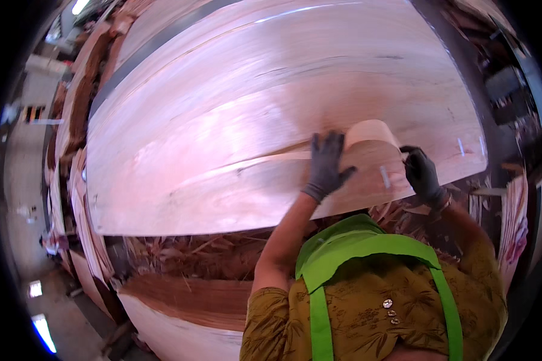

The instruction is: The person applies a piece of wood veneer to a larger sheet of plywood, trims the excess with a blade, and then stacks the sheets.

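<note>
A large pale wood veneer sheet (211, 138) lies across the work surface in front of me. Its near right part is lifted and rolled over into a loose curl (372, 130). My left hand (327, 167), in a grey glove, rests on the veneer just left of the curl, fingers spread. My right hand (423, 173), also gloved in grey, grips the edge of the curled veneer with bent fingers; the fingertips are partly hidden. A long split or overlapping seam (265, 155) runs leftward from the curl. Small light strips of tape (385, 177) show on the wood.
Torn veneer scraps (205, 256) lie below the near edge of the work surface. A thick stack of veneer sheets (186, 301) stands at the lower left. More stacked wood (81, 90) lines the left side, and upright veneer pieces (513, 210) stand at the right.
</note>
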